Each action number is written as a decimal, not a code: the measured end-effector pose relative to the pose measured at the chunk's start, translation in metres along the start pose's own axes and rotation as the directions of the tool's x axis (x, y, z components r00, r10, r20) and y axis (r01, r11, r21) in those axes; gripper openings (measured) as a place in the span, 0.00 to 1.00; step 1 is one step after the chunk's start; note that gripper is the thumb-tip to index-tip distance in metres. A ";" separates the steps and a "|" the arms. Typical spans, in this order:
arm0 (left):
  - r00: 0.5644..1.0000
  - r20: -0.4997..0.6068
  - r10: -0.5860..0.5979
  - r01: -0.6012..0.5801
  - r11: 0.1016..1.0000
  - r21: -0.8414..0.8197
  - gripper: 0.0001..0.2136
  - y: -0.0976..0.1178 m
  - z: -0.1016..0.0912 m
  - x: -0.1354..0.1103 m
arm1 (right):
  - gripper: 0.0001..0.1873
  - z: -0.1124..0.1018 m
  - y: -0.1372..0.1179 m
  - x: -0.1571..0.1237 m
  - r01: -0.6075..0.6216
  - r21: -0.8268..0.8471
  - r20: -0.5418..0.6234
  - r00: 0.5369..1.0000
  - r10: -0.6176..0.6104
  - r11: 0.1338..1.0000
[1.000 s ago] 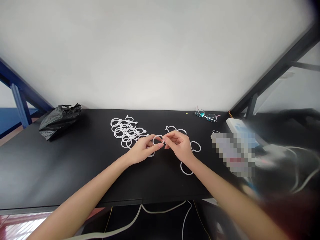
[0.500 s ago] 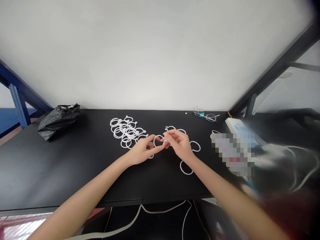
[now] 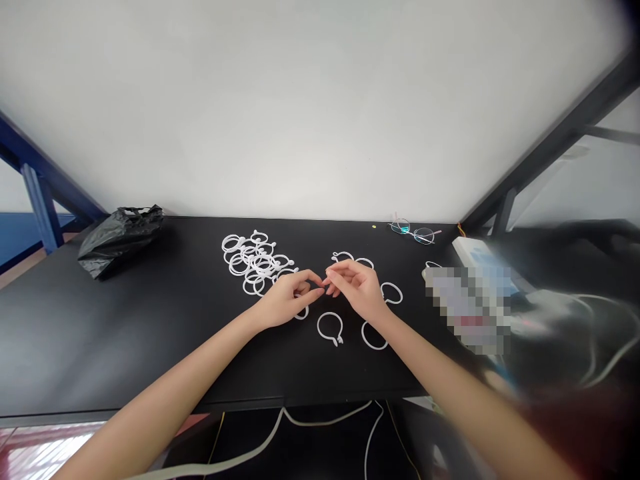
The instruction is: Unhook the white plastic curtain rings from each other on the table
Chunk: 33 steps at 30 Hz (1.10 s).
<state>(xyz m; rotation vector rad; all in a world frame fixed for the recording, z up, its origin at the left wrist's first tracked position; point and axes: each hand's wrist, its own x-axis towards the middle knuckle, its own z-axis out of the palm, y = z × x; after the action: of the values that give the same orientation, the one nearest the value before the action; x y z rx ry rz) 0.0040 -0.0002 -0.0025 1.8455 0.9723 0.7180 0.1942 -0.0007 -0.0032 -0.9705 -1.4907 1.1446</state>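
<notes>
A white curtain ring with small tabs at its lower right lies on the black table just below my hands. My left hand hovers beside the ring pile, thumb and forefinger curved but apart, holding nothing. Facing it, my right hand has bent fingers and holds nothing that I can see. The two hands' fingertips almost meet. Several overlapping white curtain rings form a pile to the left. Around my right hand lie more loose rings, one of them a ring partly covered by the wrist.
A crumpled black plastic bag sits at the back left. Eyeglasses lie near the wall. At right are a pixelated item, a white box and cables. White cords hang below the table's front edge.
The curtain ring held between both hands has been let go and now lies on the table below them. Both hands stay in nearly the same place.
</notes>
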 end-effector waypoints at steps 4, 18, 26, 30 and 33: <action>0.997 -0.045 -0.061 0.055 0.991 -0.121 0.12 -0.002 -0.001 0.002 | 0.13 0.001 0.000 -0.001 0.003 -0.028 -0.004 1.000 -0.003 1.000; 0.982 -0.058 -0.179 0.068 0.626 -0.777 0.09 -0.009 -0.008 0.006 | 0.19 0.003 -0.002 -0.006 0.052 -0.185 0.142 0.989 -0.026 0.981; 0.982 -0.094 -0.167 0.056 0.718 -0.694 0.11 -0.005 -0.003 0.006 | 0.17 0.003 -0.001 -0.003 -0.044 -0.034 0.082 0.996 0.047 0.998; 0.987 -0.111 -0.119 0.047 0.862 -0.505 0.16 -0.002 0.001 0.006 | 0.15 0.001 0.001 0.001 -0.008 -0.005 -0.022 1.000 0.008 1.000; 0.990 -0.139 -0.033 -0.003 0.968 -0.250 0.17 0.000 0.002 0.005 | 0.14 0.000 0.002 0.000 0.025 -0.034 -0.026 0.999 -0.026 0.999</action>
<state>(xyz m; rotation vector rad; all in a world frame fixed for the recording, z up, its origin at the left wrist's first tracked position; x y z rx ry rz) 0.0078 0.0030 -0.0027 1.5822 0.9388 0.9294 0.1948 -0.0005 -0.0054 -0.9833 -1.5018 1.0879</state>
